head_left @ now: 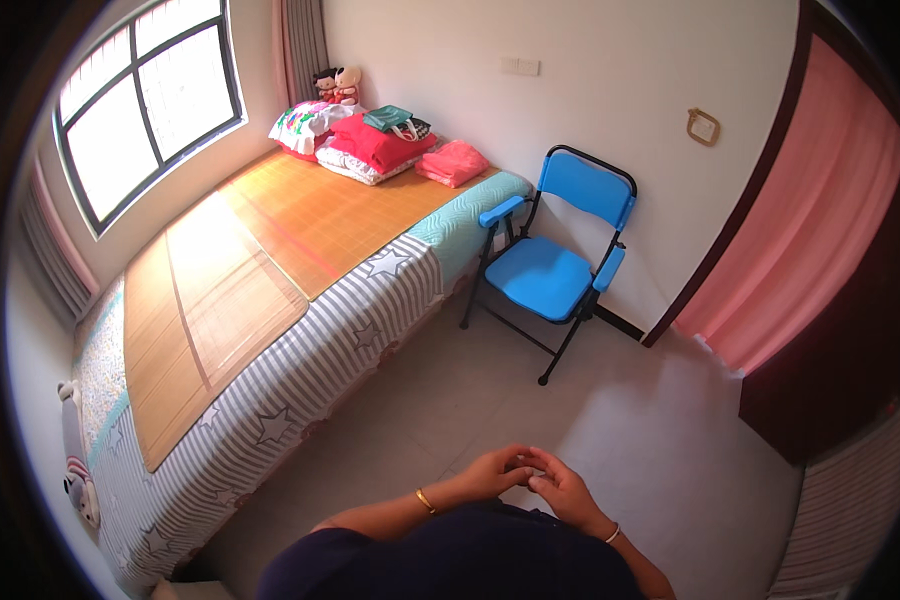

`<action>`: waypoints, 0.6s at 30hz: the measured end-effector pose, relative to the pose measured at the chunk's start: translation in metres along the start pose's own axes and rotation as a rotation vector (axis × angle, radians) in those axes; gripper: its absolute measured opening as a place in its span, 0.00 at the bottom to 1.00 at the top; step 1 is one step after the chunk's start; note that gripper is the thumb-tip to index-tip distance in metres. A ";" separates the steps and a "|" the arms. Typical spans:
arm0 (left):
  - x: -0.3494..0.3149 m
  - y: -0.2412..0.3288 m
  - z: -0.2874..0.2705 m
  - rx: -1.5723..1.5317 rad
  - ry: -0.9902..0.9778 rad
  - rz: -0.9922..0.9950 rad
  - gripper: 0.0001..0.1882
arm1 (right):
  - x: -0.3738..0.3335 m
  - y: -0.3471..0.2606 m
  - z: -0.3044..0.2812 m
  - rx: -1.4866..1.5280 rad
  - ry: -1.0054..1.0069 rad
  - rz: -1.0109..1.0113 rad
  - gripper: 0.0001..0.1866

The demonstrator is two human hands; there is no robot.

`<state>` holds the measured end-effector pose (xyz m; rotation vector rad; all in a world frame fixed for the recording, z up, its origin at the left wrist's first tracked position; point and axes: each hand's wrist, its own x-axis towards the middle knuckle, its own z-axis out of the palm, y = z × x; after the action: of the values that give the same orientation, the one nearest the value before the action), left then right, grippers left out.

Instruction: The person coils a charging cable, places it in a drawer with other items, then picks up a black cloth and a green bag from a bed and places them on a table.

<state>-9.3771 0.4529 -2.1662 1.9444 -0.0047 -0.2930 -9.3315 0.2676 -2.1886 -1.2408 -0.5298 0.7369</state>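
Note:
My left hand (pixel 492 474) and my right hand (pixel 564 490) meet in front of my body, low in the picture. Their fingertips touch, with the fingers loosely curved and the thumbs standing apart from them. Nothing shows between them. A gold bracelet (pixel 426 501) circles my left wrist, and a pale band (pixel 613 533) sits on my right one. Ahead of the hands, apart from them, stands a blue folding chair (pixel 540 277) with black tubing and padded armrests.
Along the left runs a bed with a striped star-patterned cover (pixel 340 345) and woven mats (pixel 300 215). Red pillows (pixel 378 143), folded cloth (pixel 452 163) and dolls (pixel 346 84) lie at its far end. A pink curtain (pixel 805 220) hangs in the doorway at right. Grey floor (pixel 420 420) lies between.

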 end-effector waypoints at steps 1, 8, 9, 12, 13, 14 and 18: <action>0.014 0.009 -0.005 -0.102 -0.047 -0.084 0.20 | 0.007 -0.005 -0.012 -0.036 -0.032 0.040 0.28; 0.181 0.012 -0.009 -0.175 -0.161 0.067 0.20 | 0.072 -0.029 -0.128 -0.048 0.139 0.090 0.29; 0.207 0.017 -0.012 -0.149 -0.228 0.051 0.22 | 0.085 -0.035 -0.148 -0.056 0.148 0.091 0.29; 0.285 0.040 -0.020 -0.046 -0.325 0.028 0.24 | 0.115 -0.057 -0.200 -0.104 0.222 0.015 0.28; 0.307 0.048 -0.024 -0.024 -0.357 0.063 0.24 | 0.121 -0.067 -0.213 -0.084 0.290 -0.030 0.28; 0.329 0.056 -0.027 -0.001 -0.388 0.099 0.23 | 0.127 -0.076 -0.224 -0.066 0.357 -0.075 0.27; 0.409 0.088 -0.025 0.059 -0.350 0.196 0.19 | 0.135 -0.095 -0.279 -0.076 0.573 -0.080 0.21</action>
<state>-8.9641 0.3838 -2.1592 1.9107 -0.4344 -0.5026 -9.0215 0.1740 -2.1722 -1.4189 -0.1336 0.2700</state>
